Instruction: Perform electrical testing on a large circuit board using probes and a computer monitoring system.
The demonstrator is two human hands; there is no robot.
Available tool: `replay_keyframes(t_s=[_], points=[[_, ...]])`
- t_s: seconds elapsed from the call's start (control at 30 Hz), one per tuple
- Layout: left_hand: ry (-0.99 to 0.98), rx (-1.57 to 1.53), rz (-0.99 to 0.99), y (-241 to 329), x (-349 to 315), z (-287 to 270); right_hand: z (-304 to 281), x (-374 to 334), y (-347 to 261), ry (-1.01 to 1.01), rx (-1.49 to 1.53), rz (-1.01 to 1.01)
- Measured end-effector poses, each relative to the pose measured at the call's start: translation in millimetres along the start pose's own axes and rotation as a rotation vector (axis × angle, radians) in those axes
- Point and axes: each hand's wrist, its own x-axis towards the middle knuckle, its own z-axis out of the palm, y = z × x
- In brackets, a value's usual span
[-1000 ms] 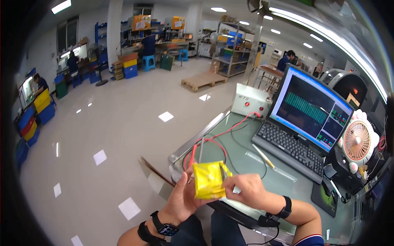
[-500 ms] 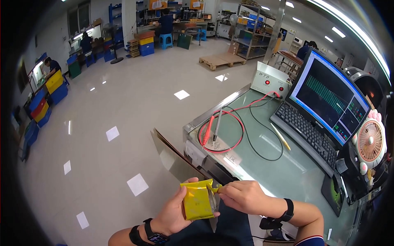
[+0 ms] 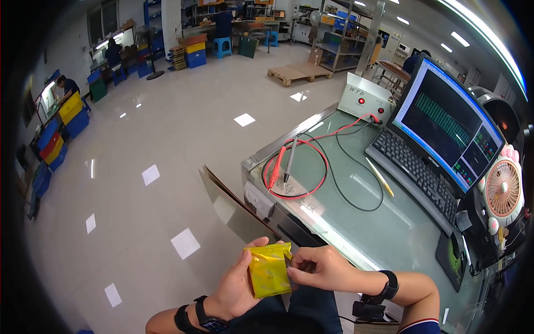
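Low in the middle, my left hand (image 3: 233, 285) holds a small yellow plastic packet (image 3: 269, 271), its thumb along the left edge and the fingers behind. The side of the packet facing right is torn, and its contents are hidden. At that torn side, my right hand (image 3: 322, 268) has its thumb and fingers curled together in a pinch, against the packet's edge. What sits between those fingertips is too small and covered to make out. Both hands are in front of my lap, just off the table's near edge.
On the glass-topped table (image 3: 356, 225) to the right lie red and black test leads (image 3: 322, 183), a yellow pen (image 3: 380, 177), a keyboard (image 3: 414, 181), a monitor (image 3: 445, 125) and a fan (image 3: 502, 191). An open cardboard box (image 3: 236, 209) stands left of the table.
My right hand's fingertips have moved from the packet's top right corner, where they pulled a yellow strip, down and slightly left to its torn side. The left hand keeps its hold.
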Motion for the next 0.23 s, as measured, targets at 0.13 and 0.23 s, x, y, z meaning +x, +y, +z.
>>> replay_keyframes(t_s=[0.13,0.23], points=[[0.031,-0.024,0.011,-0.6,-1.1,-10.1,-5.5,0.7,-0.1,-0.121,0.094,0.135],[0.071,0.026,0.024,6.3,-9.2,-7.7,-4.2,-1.3,4.1,-0.068,0.151,0.125]])
